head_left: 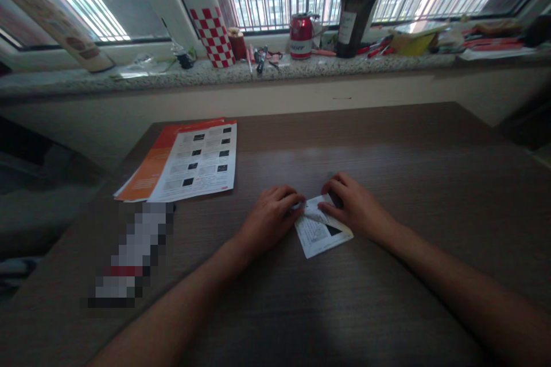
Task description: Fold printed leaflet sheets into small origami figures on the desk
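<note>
A small piece of printed paper (316, 236), partly folded over, lies on the brown table between my two hands. Its top layer is creased and slightly raised, with a dark printed patch showing near the lower right. My left hand (275, 212) pinches the upper left corner, its fingers bent together over the edge. On the other side, my right hand (355, 206) has its thumb on the folded flap, and its curled fingers reach round the upper right edge. The fingertips partly hide the paper's far edge.
Orange and white printed sheets (193, 163) lie at the table's left, above a pixelated long object (133, 255). Along the stone windowsill (172, 81) stand a checkered bottle (213, 34), a red can (300, 37) and a dark lidded cup (355, 20).
</note>
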Available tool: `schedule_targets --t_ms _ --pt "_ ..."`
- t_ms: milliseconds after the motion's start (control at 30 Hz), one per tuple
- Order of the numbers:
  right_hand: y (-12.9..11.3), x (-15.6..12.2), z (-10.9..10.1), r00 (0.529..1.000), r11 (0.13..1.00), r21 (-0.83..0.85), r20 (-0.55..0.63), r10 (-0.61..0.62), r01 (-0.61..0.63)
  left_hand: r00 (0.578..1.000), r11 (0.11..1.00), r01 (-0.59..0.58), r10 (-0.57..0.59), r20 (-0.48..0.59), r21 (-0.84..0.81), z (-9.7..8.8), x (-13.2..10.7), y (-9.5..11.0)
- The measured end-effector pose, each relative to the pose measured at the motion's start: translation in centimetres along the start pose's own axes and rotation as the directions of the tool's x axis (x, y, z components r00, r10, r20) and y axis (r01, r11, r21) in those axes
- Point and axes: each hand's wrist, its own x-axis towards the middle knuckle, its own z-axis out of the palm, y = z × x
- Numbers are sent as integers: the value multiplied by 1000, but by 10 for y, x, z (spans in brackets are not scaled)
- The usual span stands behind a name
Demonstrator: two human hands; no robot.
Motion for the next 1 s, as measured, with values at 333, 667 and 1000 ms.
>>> schedule_targets --t_ms 333,667,1000 --pt "1 -2 4 1000 1000 28 -14 11 -11 963 964 254 -259 -69 -78 -3 -1 -3" --pt "2 -3 3 1000 998 58 -3 7 -6 950 953 297 -301 -87 -57 2 2 -5" --pt "5 1 3 1000 998 59 -10 0 0 956 963 269 -269 -117 -20 6 3 -9"
